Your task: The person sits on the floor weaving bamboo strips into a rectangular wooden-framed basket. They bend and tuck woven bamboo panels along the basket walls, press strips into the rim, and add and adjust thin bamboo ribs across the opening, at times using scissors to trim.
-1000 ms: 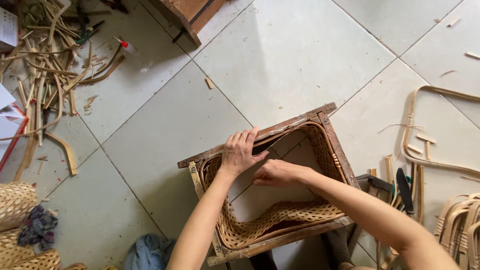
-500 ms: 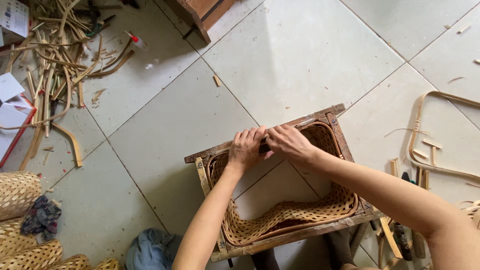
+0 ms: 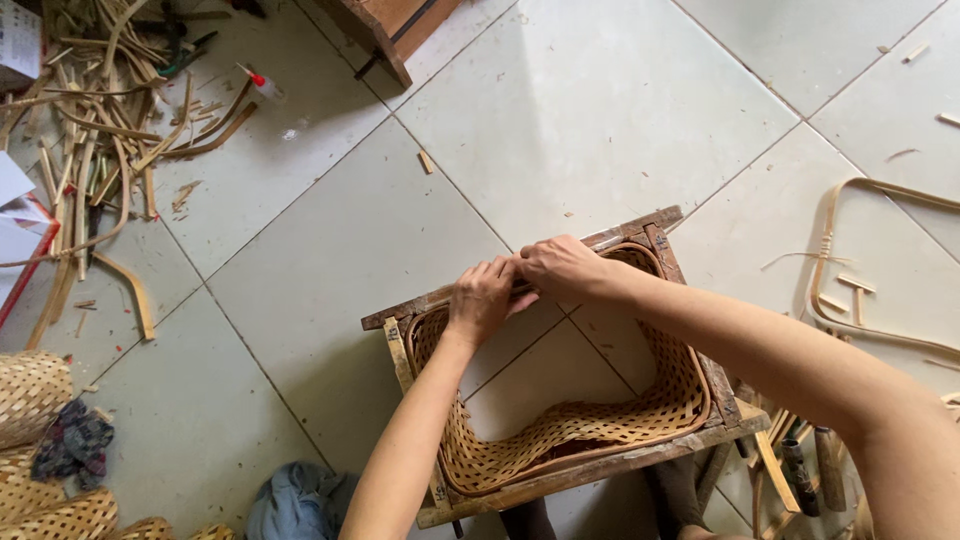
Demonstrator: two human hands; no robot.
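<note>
A rectangular wooden frame [image 3: 420, 305] stands on the tiled floor with a woven bamboo lattice band [image 3: 610, 425] lining its inside; the middle is open to the floor. My left hand [image 3: 482, 298] and my right hand [image 3: 562, 267] meet at the frame's far rail, fingers pressed on the woven rim there. Whether they pinch a strip is hidden by the fingers.
A heap of bamboo strips and offcuts [image 3: 95, 120] lies at top left with a small glue bottle [image 3: 262, 85]. A bent bamboo hoop frame [image 3: 850, 260] lies at right. Woven baskets [image 3: 30, 400] and cloth [image 3: 72, 442] sit at bottom left; tools [image 3: 800, 460] at bottom right.
My right hand has moved from inside the frame up to the far rail, joining my left hand there. The view has shifted slightly downward.
</note>
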